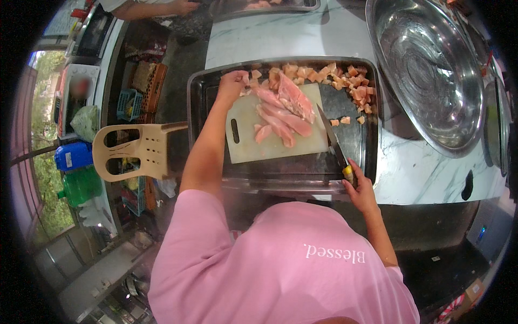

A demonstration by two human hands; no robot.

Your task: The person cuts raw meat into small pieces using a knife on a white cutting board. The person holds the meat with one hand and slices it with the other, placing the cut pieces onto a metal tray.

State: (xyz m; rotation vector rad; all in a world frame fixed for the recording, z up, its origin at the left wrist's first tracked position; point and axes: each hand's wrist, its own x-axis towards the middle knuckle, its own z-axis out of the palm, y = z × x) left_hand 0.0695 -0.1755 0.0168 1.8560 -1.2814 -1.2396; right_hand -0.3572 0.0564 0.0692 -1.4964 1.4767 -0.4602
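My left hand point(232, 86) reaches to the far left corner of a dark metal tray point(345, 156), its fingers closed around a small piece of raw chicken point(245, 81). My right hand point(362, 190) grips a knife point(335, 143) by its yellow and dark handle at the near right rim. The blade points away from me, along the right edge of a white cutting board point(245, 148) that lies in the tray. Strips of raw chicken point(283, 116) are heaped on the board. Cut chicken cubes point(359, 92) line the tray's far side and far right corner.
A large oval steel basin point(472, 119) stands right of the tray on the marble-patterned table point(259, 43). A beige plastic chair point(154, 154) is at the left. Beyond, another person's arm point(145, 9) shows near a second tray point(297, 8) holding meat.
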